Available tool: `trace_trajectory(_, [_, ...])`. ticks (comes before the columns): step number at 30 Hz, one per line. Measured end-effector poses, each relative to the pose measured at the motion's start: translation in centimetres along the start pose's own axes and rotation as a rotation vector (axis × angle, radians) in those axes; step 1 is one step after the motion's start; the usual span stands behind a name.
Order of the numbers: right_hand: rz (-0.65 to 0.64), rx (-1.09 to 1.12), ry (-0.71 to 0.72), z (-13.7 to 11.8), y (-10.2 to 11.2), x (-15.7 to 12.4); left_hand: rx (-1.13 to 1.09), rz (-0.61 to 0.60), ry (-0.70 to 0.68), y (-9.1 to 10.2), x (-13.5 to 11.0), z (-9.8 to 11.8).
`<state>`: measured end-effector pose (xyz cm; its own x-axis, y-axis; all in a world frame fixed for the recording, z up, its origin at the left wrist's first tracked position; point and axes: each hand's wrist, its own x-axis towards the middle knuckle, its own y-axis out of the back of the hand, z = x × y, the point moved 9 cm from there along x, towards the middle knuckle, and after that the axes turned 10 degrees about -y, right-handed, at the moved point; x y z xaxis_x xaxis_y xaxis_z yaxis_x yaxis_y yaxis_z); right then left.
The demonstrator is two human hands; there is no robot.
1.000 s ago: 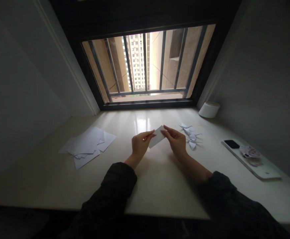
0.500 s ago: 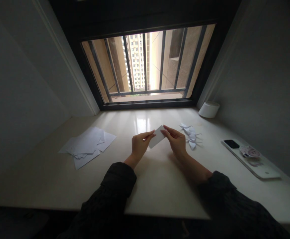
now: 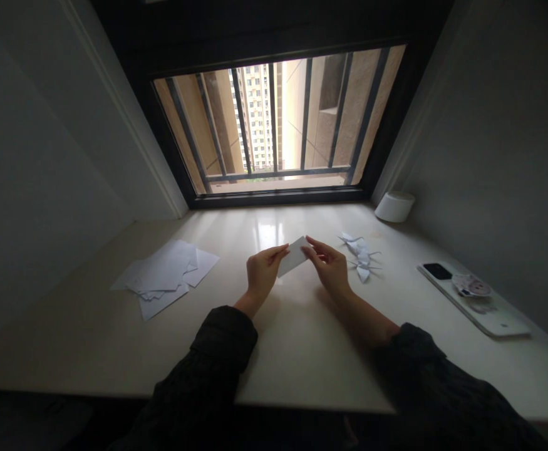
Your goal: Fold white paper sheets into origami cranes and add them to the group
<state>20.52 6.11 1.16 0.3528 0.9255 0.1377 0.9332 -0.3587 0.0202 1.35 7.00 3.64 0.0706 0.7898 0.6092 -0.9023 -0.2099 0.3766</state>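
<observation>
A small folded piece of white paper point(image 3: 293, 258) is held up above the pale sill, between my two hands. My left hand point(image 3: 264, 268) pinches its left corner between thumb and fingers. On the opposite side, my right hand point(image 3: 329, 263) grips the upper right corner, thumb in front and fingers behind. The paper looks flat and slanted, lower at its left end. Just right of my right hand lie several folded paper cranes point(image 3: 361, 255) in a row. How many layers the held paper has, I cannot tell.
Loose white paper sheets point(image 3: 163, 269) lie in a pile on the left of the sill point(image 3: 302, 369). To the right rest a phone point(image 3: 494, 318) with a sticker-like grip and, farther back, a white cylindrical object point(image 3: 394, 207). A barred window point(image 3: 274, 199) closes the far side.
Both hands and the paper have shifted very slightly left. The grip on the paper stays the same, and the other things have not moved.
</observation>
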Motion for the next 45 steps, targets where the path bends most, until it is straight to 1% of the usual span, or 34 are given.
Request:
trace_trajectory(7, [-0.031,-0.015,0.044,-0.1,-0.2,0.0,0.044,-0.031,-0.004,-0.1,0.1,-0.1])
trace_trajectory(10, [-0.025,-0.002,-0.007,0.3,-0.1,0.2,0.041,-0.033,0.004,-0.2,0.0,-0.1])
trace_trajectory(13, [-0.043,0.065,-0.087,1.0,-0.3,0.4,-0.007,-0.002,0.019,-0.1,-0.1,-0.2])
trace_trajectory(16, [-0.132,0.127,-0.161,1.7,-1.4,0.3,-0.041,0.043,0.035,0.1,-0.3,-0.2])
trace_trajectory(18, [-0.216,0.126,-0.207,2.3,-2.5,0.0,-0.055,0.065,0.044,0.1,-0.5,-0.2])
trace_trajectory(20, [-0.259,0.107,-0.233,2.7,-3.1,-0.3,-0.06,0.069,0.051,0.1,-0.6,-0.2])
trace_trajectory(30, [-0.269,0.12,-0.255,2.9,-3.6,-0.7,-0.086,0.057,0.042,-0.2,-0.9,0.1])
trace_trajectory(35, [-0.222,0.046,-0.233,2.9,-3.2,-0.6,-0.121,0.082,0.058,-0.1,-0.9,0.1])
trace_trajectory(39, [-0.217,-0.009,-0.252,3.2,-3.1,-0.5,-0.163,0.097,0.067,-0.1,-0.8,0.1])
trace_trajectory(42, [-0.241,-0.006,-0.249,2.8,-3.2,-0.6,-0.183,0.106,0.081,0.0,-0.7,-0.2])
trace_trajectory(45, [-0.308,0.019,-0.23,2.4,-3.6,-0.7,-0.193,0.126,0.088,0.2,-0.6,-0.5])
